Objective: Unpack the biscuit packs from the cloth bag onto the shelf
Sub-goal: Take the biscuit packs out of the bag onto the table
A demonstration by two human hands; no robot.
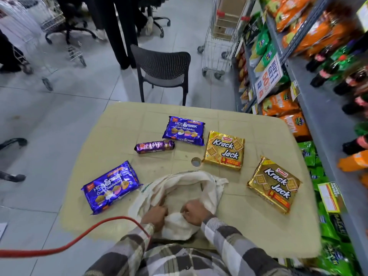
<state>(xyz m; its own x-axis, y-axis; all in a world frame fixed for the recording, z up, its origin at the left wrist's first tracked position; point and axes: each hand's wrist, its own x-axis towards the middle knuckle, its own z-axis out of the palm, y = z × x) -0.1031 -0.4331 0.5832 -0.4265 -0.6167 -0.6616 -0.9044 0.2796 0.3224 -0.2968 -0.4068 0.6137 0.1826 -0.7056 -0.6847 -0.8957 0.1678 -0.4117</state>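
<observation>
A cream cloth bag (pixel 191 188) lies crumpled and open at the near edge of a beige table (pixel 258 226). My left hand (pixel 155 215) and my right hand (pixel 196 213) both pinch its near fabric. Around the bag lie five biscuit packs: a purple Hide & Seek pack (pixel 110 186) at the left, a small purple roll (pixel 155 146), another purple Hide & Seek pack (pixel 184 130) farther back, a gold Krack Jack pack (pixel 224 150), and a second gold Krack Jack pack (pixel 274 184) at the right. The bag's inside looks empty.
Grey store shelves (pixel 310 80) with snack bags and bottles run along the right. A dark chair (pixel 163 70) stands behind the table, a wire trolley (pixel 217 36) beyond it. People's legs and office chairs are at the back. A red cable (pixel 79 239) crosses the lower left.
</observation>
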